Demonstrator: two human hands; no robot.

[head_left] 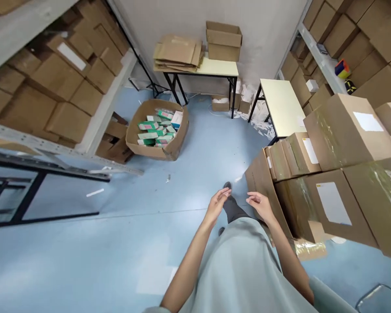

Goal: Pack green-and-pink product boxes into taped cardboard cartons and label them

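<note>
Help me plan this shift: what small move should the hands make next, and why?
Probably reach the right hand out to the stack of taped cartons: both it and the left hand hang empty, and that stack stands closest, just beside the right hand.

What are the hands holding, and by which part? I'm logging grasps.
Nothing: the left hand and right hand hang open and empty, the right nearest the stacked cardboard boxes.

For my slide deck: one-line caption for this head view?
Empty left hand and right hand held out beside stacked taped cartons, an open box of green packets on the blue floor ahead.
</note>
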